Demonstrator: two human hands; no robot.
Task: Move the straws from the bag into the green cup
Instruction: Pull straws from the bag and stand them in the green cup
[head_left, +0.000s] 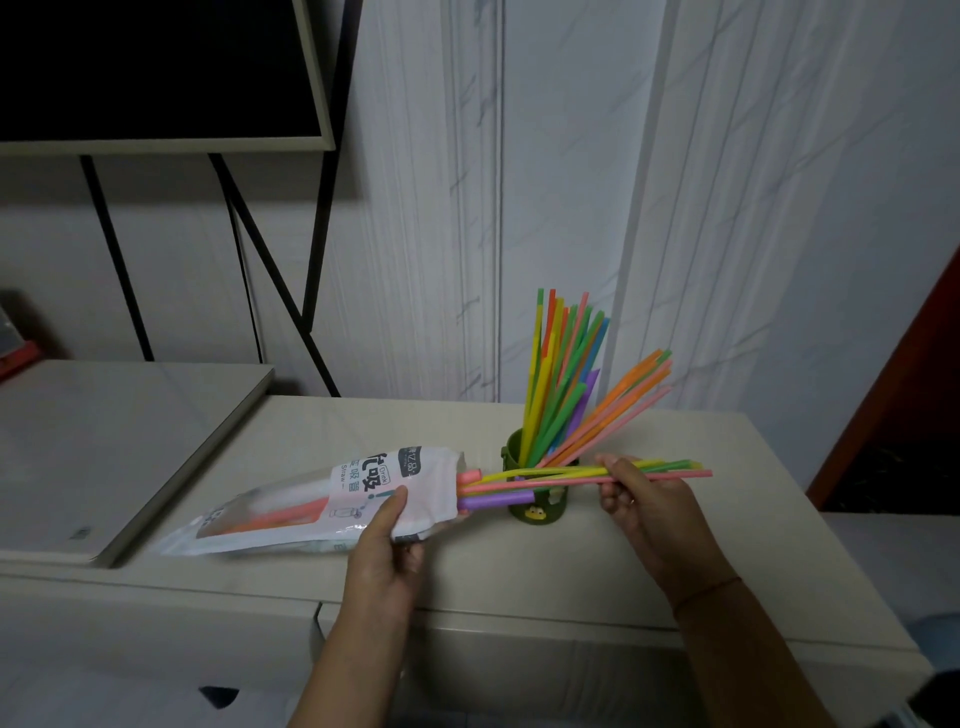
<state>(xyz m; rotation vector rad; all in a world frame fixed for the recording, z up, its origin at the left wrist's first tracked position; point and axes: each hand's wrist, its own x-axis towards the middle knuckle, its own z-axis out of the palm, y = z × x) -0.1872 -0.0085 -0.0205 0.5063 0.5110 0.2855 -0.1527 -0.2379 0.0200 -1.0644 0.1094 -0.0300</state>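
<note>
Already done: a full fan of coloured straws (558, 384) stands in the green cup (515, 460), leaning up and to the cup's right.
In transit: a thin bundle (550, 475) of yellow, green and pink straws lies level, crossing just in front of the cup, with its tail ends in the bag's mouth and its free ends well to the cup's right.
Your right hand (644, 509): just right of the cup, fingers and thumb pinched round that bundle.
Your left hand (387, 545): left of the cup and nearer to you, thumb on the printed face and fingers curled under, holding the bag (311, 504) near its mouth.
Bag: stretched out to the cup's left over the cabinet top (519, 571), its mouth pointing at the cup and close beside it.
Left to do: a thick purple straw (493, 501) pokes from the mouth, and pink and orange ones (280, 512) show through the clear panel; you cannot count them from here.
Progress: by the look of it you are well past halfway, with only a few pulls remaining.
Next: draw the bundle clear, tip it upright and lower it in.
Risk: the cup's load leans to one side, so a knock may topple it.
</note>
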